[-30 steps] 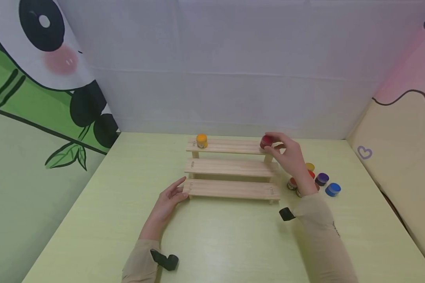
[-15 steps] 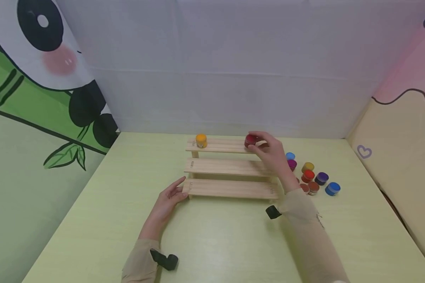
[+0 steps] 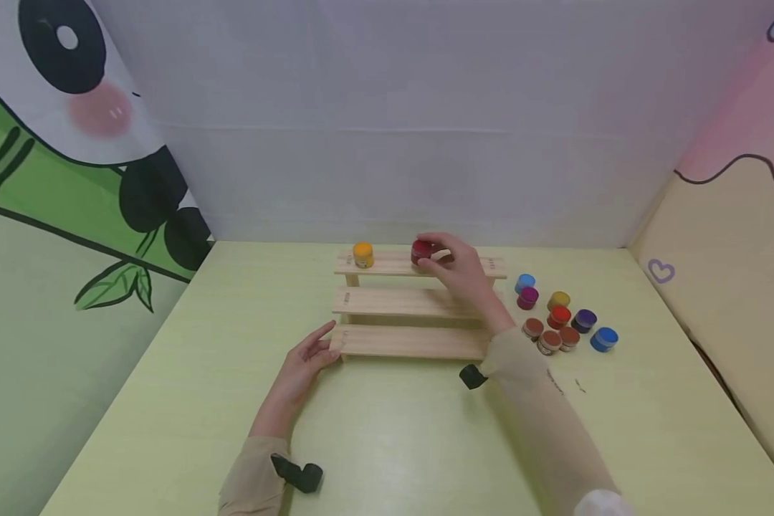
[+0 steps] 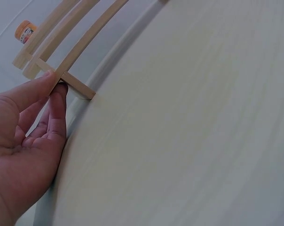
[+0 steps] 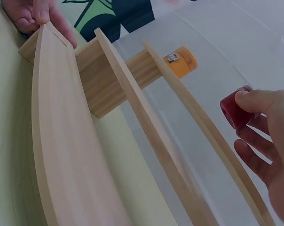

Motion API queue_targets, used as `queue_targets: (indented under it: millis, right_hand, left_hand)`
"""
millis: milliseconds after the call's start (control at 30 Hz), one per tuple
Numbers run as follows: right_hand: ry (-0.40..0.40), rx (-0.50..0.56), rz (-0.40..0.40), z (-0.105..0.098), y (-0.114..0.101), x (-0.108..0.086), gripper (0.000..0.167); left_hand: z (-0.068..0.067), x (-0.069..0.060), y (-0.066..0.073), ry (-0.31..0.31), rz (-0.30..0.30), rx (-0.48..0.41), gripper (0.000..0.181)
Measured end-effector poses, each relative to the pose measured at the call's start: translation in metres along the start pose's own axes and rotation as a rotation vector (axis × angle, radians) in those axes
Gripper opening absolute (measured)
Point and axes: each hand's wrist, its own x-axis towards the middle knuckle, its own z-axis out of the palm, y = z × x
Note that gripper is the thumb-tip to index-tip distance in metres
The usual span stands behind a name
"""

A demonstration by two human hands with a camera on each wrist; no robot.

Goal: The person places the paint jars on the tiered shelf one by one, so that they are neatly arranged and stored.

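Observation:
My right hand (image 3: 459,271) pinches a dark red paint jar (image 3: 421,252) between thumb and fingers, at the top step of the wooden three-step rack (image 3: 406,302). The right wrist view shows the red jar (image 5: 236,109) beside that top board, seemingly just above it. An orange-yellow paint jar (image 3: 363,255) stands at the top step's left end. My left hand (image 3: 303,367) holds the left end of the lowest step; in the left wrist view its thumb lies on top and its fingers (image 4: 57,110) are beneath the board.
Right of the rack, several paint jars stand on the pale table (image 3: 387,437): light blue (image 3: 525,283), magenta (image 3: 527,298), ochre (image 3: 558,301), red (image 3: 559,317), purple (image 3: 583,320), blue (image 3: 604,339) and brown ones (image 3: 550,342). A white backdrop (image 3: 387,129) rises behind the rack.
My right hand has carried the dark red jar leftward along the top step, from its right end toward the orange-yellow jar. My left hand has stayed at the rack's left end.

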Motion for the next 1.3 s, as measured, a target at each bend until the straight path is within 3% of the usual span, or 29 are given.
queue_targets:
  millis: [300,900,1300]
  right_hand:
    - [-0.041,0.034,0.014,0.017,-0.003,0.008,0.042]
    - [-0.065,0.045,0.051,0.030,-0.003,0.013,0.043]
    - [-0.047,-0.078,0.026,0.036,0.004,0.014,0.043]
  left_hand:
    - [0.001,-0.001,0.002,0.001,-0.002,-0.011,0.060]
    - [0.001,-0.002,0.004,-0.002,0.001,0.015,0.061]
    - [0.002,-0.004,0.006,0.013,-0.025,0.015,0.060]
